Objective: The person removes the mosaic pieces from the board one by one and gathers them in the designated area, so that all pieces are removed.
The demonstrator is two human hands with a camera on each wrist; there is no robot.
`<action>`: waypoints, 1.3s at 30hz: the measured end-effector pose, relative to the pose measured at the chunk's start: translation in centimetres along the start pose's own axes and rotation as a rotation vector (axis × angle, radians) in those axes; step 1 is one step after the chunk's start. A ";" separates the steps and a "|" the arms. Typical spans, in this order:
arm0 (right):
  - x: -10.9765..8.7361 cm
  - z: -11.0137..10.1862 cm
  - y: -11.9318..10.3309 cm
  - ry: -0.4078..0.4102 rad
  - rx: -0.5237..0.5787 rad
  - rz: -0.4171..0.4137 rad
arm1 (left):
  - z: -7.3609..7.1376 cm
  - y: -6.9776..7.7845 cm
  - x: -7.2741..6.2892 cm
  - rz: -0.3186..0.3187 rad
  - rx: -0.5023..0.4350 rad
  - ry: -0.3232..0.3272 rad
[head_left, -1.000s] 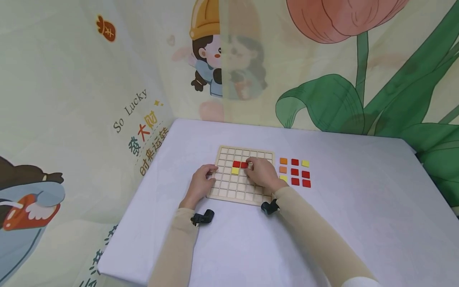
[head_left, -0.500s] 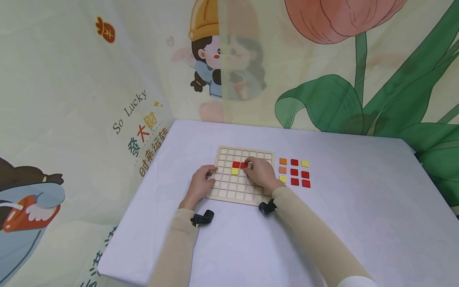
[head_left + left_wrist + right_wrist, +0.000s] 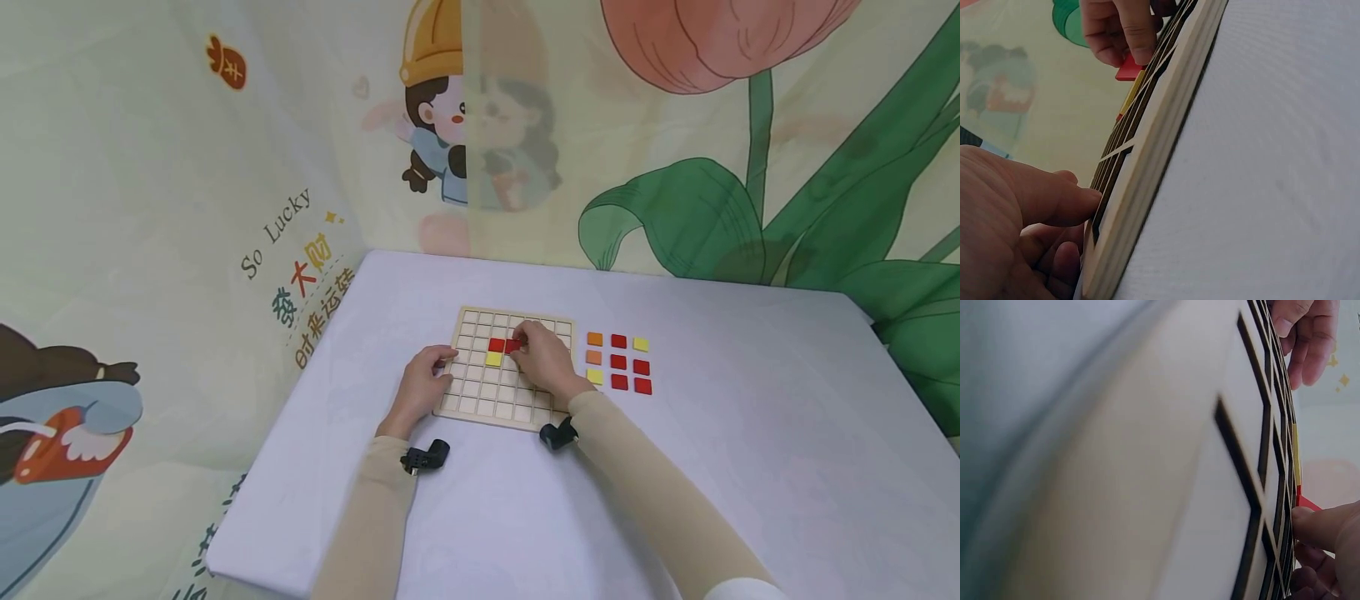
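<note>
Hands (image 3: 546, 360) at pale gridded board (image 3: 485, 392)

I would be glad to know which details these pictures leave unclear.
Head: the right hand covers part of the pinched red tile and some squares of the board.
Left wrist: the picture's top edge cuts off the right hand.
Right wrist: the top edge cuts off the left hand, and the nearest foreground is blurred.

Soft, even light washes the tabletop (image 3: 750, 433), with a faint shadow beside the right sleeve (image 3: 654, 492). Both wrist views are dimmer; in the right, what appears to be the board's near edge (image 3: 1104, 487) dissolves into blur.
</note>
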State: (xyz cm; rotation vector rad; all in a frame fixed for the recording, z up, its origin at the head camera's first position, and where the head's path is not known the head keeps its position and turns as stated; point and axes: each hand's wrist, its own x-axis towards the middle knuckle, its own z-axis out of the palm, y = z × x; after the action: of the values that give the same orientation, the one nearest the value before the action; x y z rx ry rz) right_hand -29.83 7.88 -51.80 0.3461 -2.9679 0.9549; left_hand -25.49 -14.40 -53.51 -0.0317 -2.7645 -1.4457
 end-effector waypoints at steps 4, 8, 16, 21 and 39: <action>-0.2 0.2 0.0 0.004 -0.025 -0.030 | -0.1 0.1 -0.1 0.000 0.003 -0.001; -0.3 0.3 0.0 0.010 -0.063 -0.052 | -0.2 0.2 -0.1 -0.008 0.007 -0.008; -0.6 0.3 -0.1 0.016 -0.094 -0.083 | -0.2 0.2 -0.2 -0.018 0.003 -0.004; -0.9 0.0 -0.2 0.029 -0.102 -0.081 | -0.1 0.2 -0.2 -0.017 0.005 -0.008; -3.7 -1.7 -0.8 0.038 0.018 0.016 | -0.1 0.1 -0.2 -0.001 0.000 -0.008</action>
State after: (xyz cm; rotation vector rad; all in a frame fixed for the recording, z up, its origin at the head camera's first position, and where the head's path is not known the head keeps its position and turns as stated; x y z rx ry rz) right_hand -26.14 8.96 -50.25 0.3011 -2.9338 0.9791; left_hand -25.32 -14.40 -53.37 -0.0361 -2.7710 -1.4489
